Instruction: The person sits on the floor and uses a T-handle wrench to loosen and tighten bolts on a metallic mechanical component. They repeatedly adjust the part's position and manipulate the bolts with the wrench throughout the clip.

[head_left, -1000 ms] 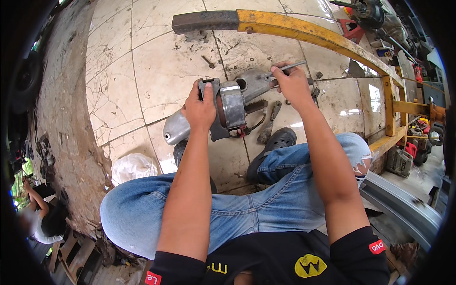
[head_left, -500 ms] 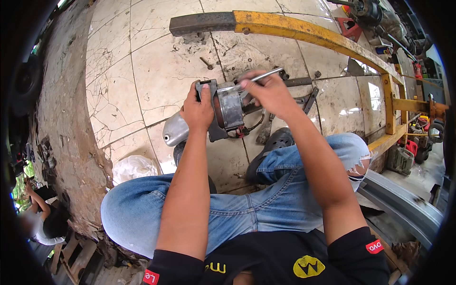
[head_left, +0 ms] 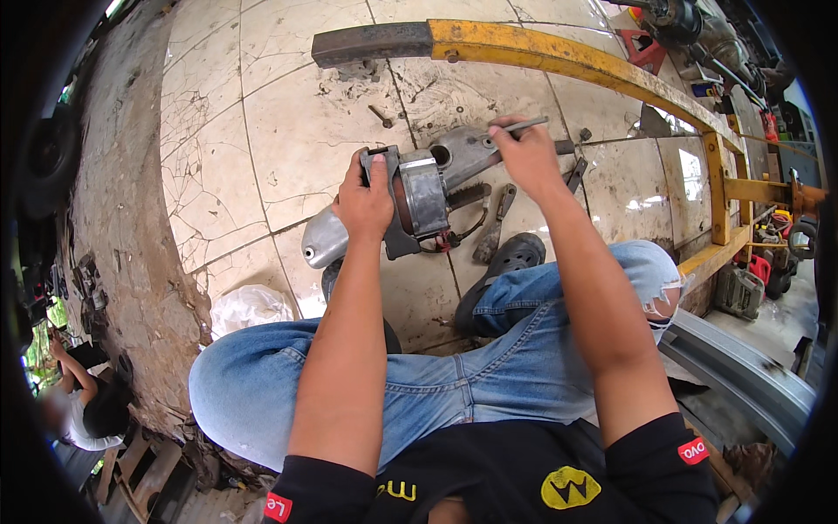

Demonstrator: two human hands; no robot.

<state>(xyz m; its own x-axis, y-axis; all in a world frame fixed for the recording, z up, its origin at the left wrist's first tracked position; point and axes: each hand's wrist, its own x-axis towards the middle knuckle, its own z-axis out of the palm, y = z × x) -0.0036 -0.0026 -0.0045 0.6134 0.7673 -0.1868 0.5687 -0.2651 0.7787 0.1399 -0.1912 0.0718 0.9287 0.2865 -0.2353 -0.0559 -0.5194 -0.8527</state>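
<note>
My left hand [head_left: 365,199] grips the dark metal bracket [head_left: 403,243] around a silver cylindrical motor-like housing [head_left: 422,191]. This sits over a long cast aluminium part [head_left: 320,241] on the tiles, whose round opening shows right of the housing. My right hand [head_left: 525,153] is closed on a thin metal rod [head_left: 537,122], held above the right end of the casting. A cable with a red connector [head_left: 447,237] hangs from the housing. Flat metal tools [head_left: 490,244] lie below, near my shoe.
A yellow steel frame [head_left: 559,57] arches over the far tiles and down the right. Small bolts [head_left: 381,115] lie beyond the casting. A white plastic bag [head_left: 249,307] is by my left knee. Mechanical parts [head_left: 698,39] crowd the right edge. Another person [head_left: 87,410] sits at lower left.
My right hand with the rod moved left over the housing half a second ago and is now back rightward over the casting's end. My left hand stays on the bracket.
</note>
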